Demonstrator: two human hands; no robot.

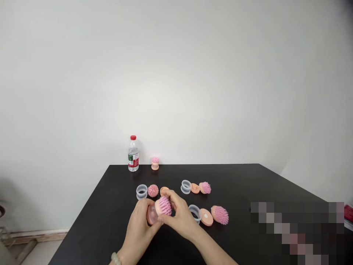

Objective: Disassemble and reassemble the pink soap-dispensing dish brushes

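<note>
Close to the table's near side, my left hand (141,221) is closed around the translucent, pinkish body of a small round scrub brush (164,206). The fingers and thumb of my right hand (182,218) grip its peach rim, with the pink bristles pointing up and right. Just behind my hands lie a clear ring-shaped body (141,192), a round coral bristle head (153,190) and a peach disc (164,190), partly hidden by my right fingers. Beside my right hand are another clear ring (196,212), a peach disc (206,217) and a pink bristle head (220,215).
Farther back on the black table (234,176) lie a clear ring (186,187), a peach disc (195,188) and a bristle head (205,187). A red-capped water bottle (133,156) and an upright whole brush (155,164) stand by the wall. A blurred patch covers the right side.
</note>
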